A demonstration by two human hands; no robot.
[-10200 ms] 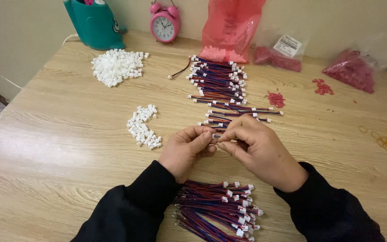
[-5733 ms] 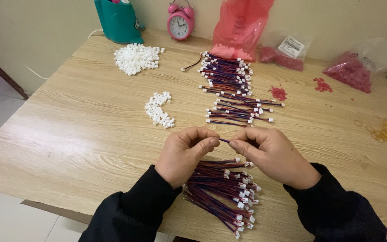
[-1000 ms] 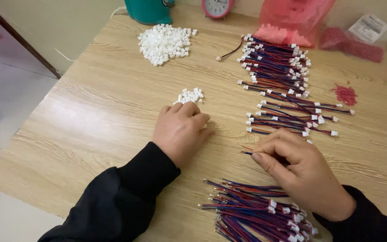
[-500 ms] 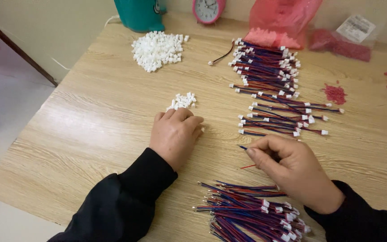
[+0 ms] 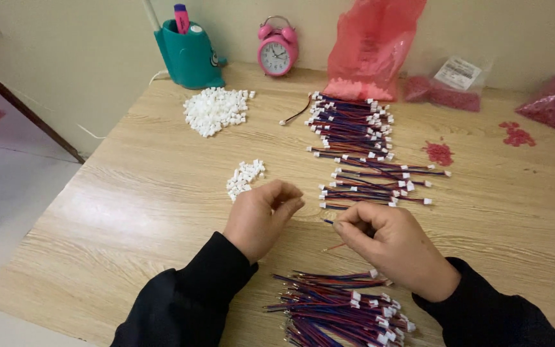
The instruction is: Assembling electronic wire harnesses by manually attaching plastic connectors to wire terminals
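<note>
Small heap: tiny white plastic connector housings on the pale wooden table, just beyond the left hand.
Left hand: fingers curled together; whether it holds a housing, I cannot tell.
Right hand: pinching a thin red-and-blue wire by its bare end.
Near bundle: red-and-blue wires with white plugs, below both hands.

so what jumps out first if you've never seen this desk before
The long spread of red-and-blue wire leads with white end plugs runs down the table's middle, with a second bundle near the front edge. Just above that, the right hand pinches one wire, the left hand curled beside a small heap of white connectors. A pink alarm clock stands at the back.
</note>
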